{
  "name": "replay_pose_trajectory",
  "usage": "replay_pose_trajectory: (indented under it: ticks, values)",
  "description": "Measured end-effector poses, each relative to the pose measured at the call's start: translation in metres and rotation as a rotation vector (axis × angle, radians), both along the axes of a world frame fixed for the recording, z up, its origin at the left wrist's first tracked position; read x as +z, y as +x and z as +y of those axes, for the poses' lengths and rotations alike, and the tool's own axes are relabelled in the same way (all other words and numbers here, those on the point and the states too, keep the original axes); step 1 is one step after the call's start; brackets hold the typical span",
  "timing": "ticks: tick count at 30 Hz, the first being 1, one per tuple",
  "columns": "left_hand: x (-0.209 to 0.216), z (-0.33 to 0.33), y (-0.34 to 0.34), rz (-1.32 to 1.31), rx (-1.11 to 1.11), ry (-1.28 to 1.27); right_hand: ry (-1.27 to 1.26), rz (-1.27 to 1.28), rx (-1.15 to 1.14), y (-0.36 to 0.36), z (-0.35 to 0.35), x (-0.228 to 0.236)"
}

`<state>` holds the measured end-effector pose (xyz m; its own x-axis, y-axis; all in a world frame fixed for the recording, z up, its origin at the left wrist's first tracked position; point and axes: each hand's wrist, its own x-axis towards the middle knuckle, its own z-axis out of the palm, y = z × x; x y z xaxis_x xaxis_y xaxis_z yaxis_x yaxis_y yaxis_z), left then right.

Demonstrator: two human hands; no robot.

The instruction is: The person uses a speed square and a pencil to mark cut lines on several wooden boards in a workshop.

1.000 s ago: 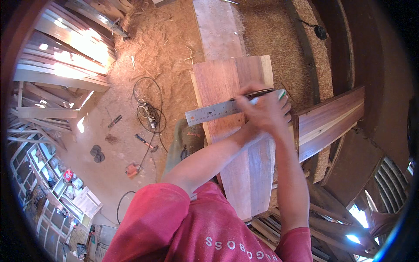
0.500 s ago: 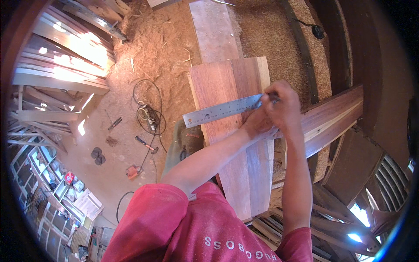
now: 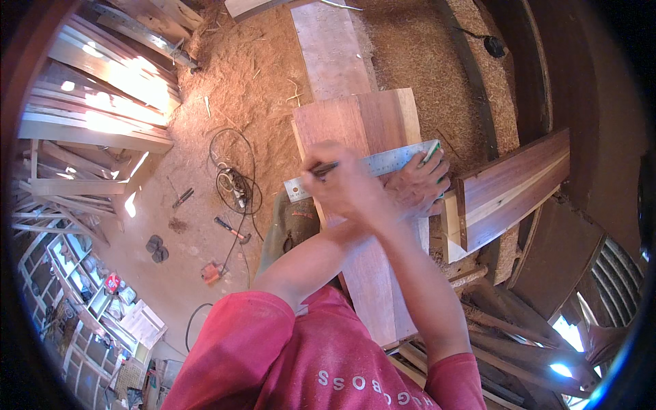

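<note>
My forearms cross over a panel of joined reddish-brown boards (image 3: 335,119). A steel try square (image 3: 389,161) lies across the panel, its long marked blade reaching the left edge. My left hand (image 3: 418,179) is closed over the square's stock at the panel's right edge, where a bit of green shows. My right hand (image 3: 338,179), slightly blurred, passes over the left forearm. It grips a dark pencil-like marker (image 3: 322,169) near the blade's left end. Whether the tip touches the wood cannot be made out.
A narrower board (image 3: 331,51) extends beyond the panel. To the right stands another wooden piece (image 3: 512,191). Floor items at left include a hammer (image 3: 232,230), a corded tool (image 3: 232,188) and a screwdriver-like tool (image 3: 183,197). Stacked timber (image 3: 102,133) lies far left.
My right hand has swept left along the blade from the square's right end, crossing over my left forearm. The left hand stays by the stock, its fingers now in plain sight.
</note>
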<state>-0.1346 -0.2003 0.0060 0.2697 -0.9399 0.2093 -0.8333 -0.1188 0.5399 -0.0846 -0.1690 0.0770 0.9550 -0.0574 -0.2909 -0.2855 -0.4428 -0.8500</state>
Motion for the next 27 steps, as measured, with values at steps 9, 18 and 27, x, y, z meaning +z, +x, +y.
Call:
replay_pose_trajectory:
  ticks: [9,18,27]
  values:
    - [-0.031,-0.002,-0.017,-0.413,0.044,0.076,0.016,0.190,-0.288,-0.039,-0.142,0.003]
    - [-0.011,-0.010,-0.017,-0.099,-0.029,0.118,-0.499,0.096,-0.265,-0.060,-0.176,0.008]
    - [-0.027,-0.008,-0.018,0.057,-0.021,-0.030,-0.431,0.049,-0.019,-0.023,-0.028,0.018]
